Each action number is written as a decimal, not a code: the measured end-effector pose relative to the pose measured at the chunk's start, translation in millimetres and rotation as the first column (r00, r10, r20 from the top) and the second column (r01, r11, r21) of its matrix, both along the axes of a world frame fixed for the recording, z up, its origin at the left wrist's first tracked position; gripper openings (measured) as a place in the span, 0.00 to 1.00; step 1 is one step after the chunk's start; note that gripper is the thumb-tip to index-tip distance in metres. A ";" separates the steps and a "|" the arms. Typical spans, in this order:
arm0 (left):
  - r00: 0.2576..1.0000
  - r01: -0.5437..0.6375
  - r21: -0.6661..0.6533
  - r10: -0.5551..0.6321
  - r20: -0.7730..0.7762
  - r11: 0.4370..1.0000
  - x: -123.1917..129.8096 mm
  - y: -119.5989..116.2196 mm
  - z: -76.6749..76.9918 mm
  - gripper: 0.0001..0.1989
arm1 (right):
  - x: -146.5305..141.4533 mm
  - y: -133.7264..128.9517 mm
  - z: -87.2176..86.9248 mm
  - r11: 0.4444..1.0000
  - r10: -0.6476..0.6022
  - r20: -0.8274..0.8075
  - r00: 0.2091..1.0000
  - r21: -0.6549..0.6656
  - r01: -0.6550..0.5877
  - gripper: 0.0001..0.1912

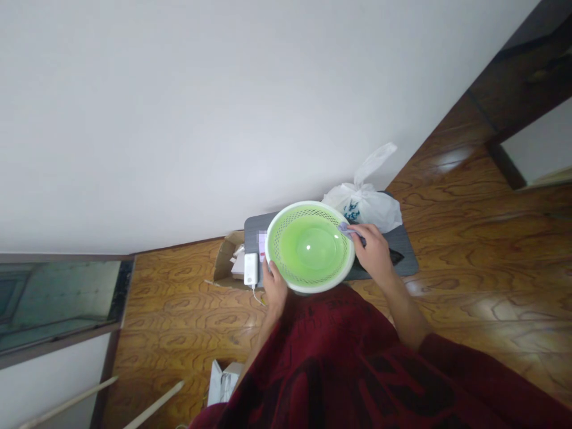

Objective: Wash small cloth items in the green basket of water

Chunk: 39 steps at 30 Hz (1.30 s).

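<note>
A light green plastic basin [308, 241] with a white rim and a lattice band around its wall is in front of me, above a dark grey table. My left hand [274, 287] grips the rim at the lower left, thumb on the near side. At the right of the rim, my right hand [372, 249] pinches a purplish-grey cloth [345, 229], which lies against the inner edge of the basin. No loose object shows inside the basin, only glossy reflections on its bottom.
A tied white plastic bag [373, 208] sits on the dark grey table [406, 250] by the wall. Left are a white power bank [251, 269] with a cable and an open cardboard box [223, 262]. Another box [221, 381] and pale poles [154, 405] are lower left.
</note>
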<state>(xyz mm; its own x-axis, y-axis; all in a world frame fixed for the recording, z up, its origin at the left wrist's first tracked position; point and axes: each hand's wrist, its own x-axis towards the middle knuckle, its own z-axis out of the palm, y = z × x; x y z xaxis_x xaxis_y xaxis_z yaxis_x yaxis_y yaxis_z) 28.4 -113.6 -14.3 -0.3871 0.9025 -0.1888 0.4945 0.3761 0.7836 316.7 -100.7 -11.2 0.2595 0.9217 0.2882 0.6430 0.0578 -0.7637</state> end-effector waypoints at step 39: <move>0.999 0.010 0.064 -0.013 0.046 0.998 -4.5 5.3 -11.8 0.29 | -188.7 120.4 26.2 0.703 0.707 0.341 0.620 -0.238 -0.670 0.16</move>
<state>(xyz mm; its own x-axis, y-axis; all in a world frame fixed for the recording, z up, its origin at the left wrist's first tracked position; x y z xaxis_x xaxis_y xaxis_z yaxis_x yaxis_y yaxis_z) 23.9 -108.3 -26.1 -0.3684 0.9177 -0.1488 0.4611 0.3193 0.8279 128.0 19.6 15.0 -0.5745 0.8080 0.1312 0.6715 0.5568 -0.4889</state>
